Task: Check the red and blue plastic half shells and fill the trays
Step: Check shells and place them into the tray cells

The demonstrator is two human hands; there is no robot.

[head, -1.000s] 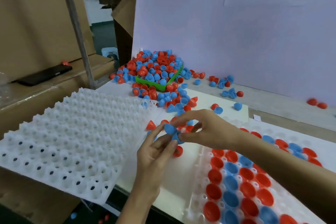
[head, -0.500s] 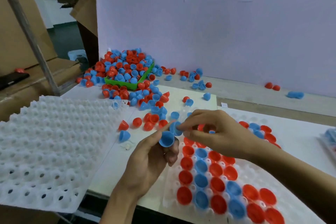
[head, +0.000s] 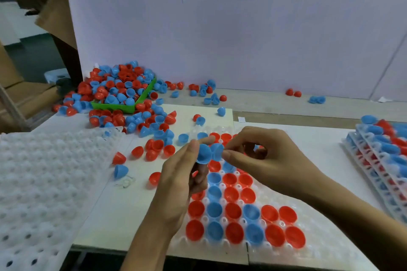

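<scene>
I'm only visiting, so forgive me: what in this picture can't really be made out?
- Head view: the tray cells under both hands; the left hand and right hand cover them.
- Stacked trays at right: cut off by the frame edge.
- Any flaws on the two blue half shells being held: too small to tell.
- The green bin: its inside is buried under shells.
</scene>
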